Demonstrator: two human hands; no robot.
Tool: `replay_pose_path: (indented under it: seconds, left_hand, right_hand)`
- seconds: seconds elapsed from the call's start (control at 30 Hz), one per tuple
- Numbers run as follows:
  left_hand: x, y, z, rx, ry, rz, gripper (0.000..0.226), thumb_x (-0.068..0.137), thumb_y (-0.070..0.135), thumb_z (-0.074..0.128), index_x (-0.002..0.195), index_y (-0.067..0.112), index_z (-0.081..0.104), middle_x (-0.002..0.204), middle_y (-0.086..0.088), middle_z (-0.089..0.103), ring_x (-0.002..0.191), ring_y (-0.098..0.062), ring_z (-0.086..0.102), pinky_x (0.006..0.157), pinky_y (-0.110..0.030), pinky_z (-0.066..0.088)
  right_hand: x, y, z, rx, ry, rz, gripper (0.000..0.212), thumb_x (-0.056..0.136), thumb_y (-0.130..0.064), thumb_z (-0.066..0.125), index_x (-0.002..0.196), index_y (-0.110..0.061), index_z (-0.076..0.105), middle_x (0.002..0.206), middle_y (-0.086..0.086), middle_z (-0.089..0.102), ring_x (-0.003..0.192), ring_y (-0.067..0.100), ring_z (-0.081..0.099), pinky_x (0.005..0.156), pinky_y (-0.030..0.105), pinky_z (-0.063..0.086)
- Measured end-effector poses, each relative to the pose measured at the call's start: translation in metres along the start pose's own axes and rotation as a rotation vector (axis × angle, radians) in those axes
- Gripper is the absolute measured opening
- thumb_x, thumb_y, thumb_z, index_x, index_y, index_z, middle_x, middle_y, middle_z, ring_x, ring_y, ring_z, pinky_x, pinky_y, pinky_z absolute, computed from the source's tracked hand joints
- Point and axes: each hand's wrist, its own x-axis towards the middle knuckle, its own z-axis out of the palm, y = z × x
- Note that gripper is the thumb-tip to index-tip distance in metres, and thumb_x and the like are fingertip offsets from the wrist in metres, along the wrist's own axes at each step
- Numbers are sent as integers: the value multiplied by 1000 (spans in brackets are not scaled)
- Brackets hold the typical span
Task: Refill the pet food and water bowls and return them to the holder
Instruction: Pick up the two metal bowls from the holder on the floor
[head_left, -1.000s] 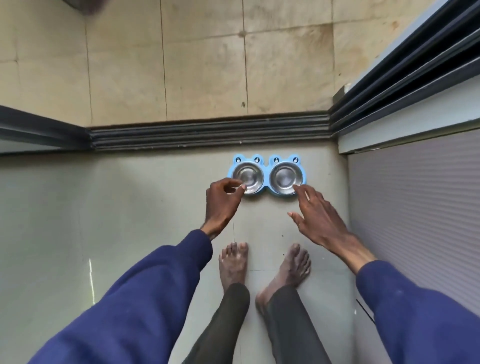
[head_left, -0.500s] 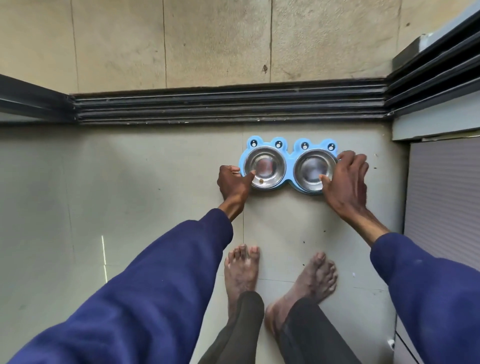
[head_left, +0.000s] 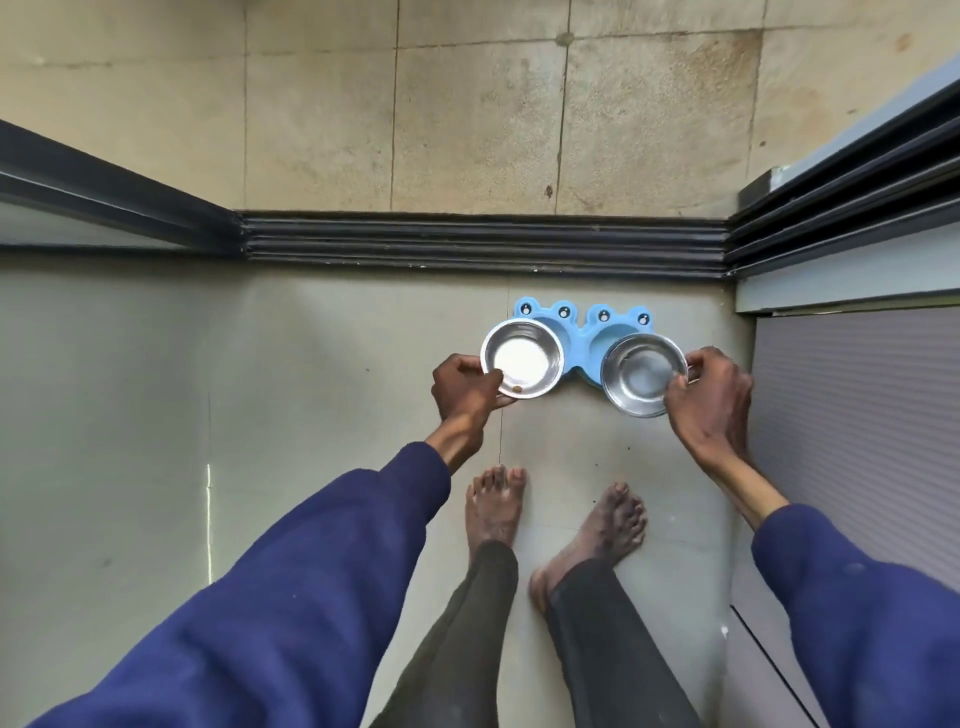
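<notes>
A blue frog-shaped holder lies on the floor by the door track. My left hand grips the near-left rim of the left steel bowl, which is lifted off the holder and shifted left; one brown kibble lies in it. My right hand pinches the right rim of the right steel bowl, raised and tilted toward me, looking empty. Both holder wells are partly uncovered.
A dark sliding-door track runs across just behind the holder. A grey ribbed panel stands close on the right. My bare feet are planted on the floor right below the bowls.
Both hands closed on the bowl rims and lifted the two bowls out of the holder, the left one going left, the right one toward me.
</notes>
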Motion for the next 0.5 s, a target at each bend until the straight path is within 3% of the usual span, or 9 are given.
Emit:
replay_pose_path:
  seconds: [0.07, 0.23, 0.33, 0.5]
  left_hand:
    - [-39, 26, -28, -48, -40, 19, 14, 83, -7, 69, 93, 0, 62, 102, -24, 66, 83, -30, 72, 62, -34, 65]
    - [-155, 103, -99, -116, -121, 76, 12, 87, -1, 72, 96, -2, 63, 100, -25, 68, 90, -37, 74, 68, -39, 66]
    - [-221, 148, -132, -146, -131, 113, 9, 88, 1, 72, 92, 1, 64, 101, -27, 70, 83, -32, 72, 64, -34, 64]
    - [-324, 219, -178, -227, -199, 167, 13, 88, 5, 75, 95, 2, 65, 98, -22, 70, 81, -30, 73, 63, -32, 63]
  right_hand:
    - [-30, -17, -38, 69, 12, 14, 17, 84, -1, 67, 101, 0, 72, 98, 20, 74, 89, 37, 69, 73, 32, 47]
    - [-116, -77, -152, 277, 112, 93, 9, 82, -1, 73, 90, -5, 74, 82, 14, 76, 69, 20, 63, 60, 13, 38]
    - [-158, -117, -220, 385, 159, 149, 7, 82, -4, 74, 85, -10, 74, 72, 4, 72, 66, 19, 67, 67, 23, 45]
    - [-222, -171, -330, 510, 183, 77, 5, 82, -8, 78, 86, -9, 76, 74, 1, 75, 70, 18, 72, 70, 30, 55]
